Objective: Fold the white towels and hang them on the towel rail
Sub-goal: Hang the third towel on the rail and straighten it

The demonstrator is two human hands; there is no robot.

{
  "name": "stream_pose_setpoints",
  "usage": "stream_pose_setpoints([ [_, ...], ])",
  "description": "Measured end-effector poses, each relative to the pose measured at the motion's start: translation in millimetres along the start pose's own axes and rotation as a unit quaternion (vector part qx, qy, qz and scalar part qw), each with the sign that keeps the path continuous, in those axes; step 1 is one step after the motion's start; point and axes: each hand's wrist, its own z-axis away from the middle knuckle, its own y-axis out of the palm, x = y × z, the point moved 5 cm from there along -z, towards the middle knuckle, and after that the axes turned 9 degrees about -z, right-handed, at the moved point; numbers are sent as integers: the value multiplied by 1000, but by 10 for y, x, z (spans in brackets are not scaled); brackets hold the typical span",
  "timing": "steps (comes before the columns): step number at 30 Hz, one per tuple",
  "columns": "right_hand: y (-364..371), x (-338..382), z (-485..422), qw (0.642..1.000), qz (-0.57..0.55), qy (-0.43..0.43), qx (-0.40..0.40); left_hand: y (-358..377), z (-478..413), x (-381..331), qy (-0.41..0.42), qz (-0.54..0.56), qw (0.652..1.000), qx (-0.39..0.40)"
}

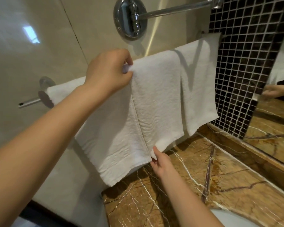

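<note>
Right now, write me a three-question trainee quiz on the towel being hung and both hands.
1. True or false: the left hand pinches the held towel at its top, up on the towel rail.
2. Multiple choice: the right hand pinches the held towel at A) its top fold, B) its bottom corner, C) its middle.
3. Fill in: the side wall to the right of the towels is covered in small dark square ___.

Key: 1 true; 2 B; 3 tiles.
</note>
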Motion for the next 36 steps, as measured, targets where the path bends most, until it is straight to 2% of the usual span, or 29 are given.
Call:
stream_pose_setpoints([
  [6, -61, 173, 10, 1000, 17, -7, 0, 26, -66, -202, 16, -29, 999, -23],
  [13, -281, 884, -192, 992, -103, -57, -45, 231, -408, -579, 64, 2, 998, -15],
  [19, -293, 1350, -390, 987, -132, -84, -28, 411, -758, -880, 111, -9, 994, -8],
  [26, -29, 1344, -606, 988, -149, -22, 21, 595, -939, -1071, 124, -18, 992, -3],
  [31, 45, 1325, -663, 988, -134, -54, 56, 614, -977, -1059, 132, -20, 991, -19],
  [36, 24, 1298, -716, 991, -109, -57, 49, 628, -1033, -1050, 129, -10, 991, -21],
])
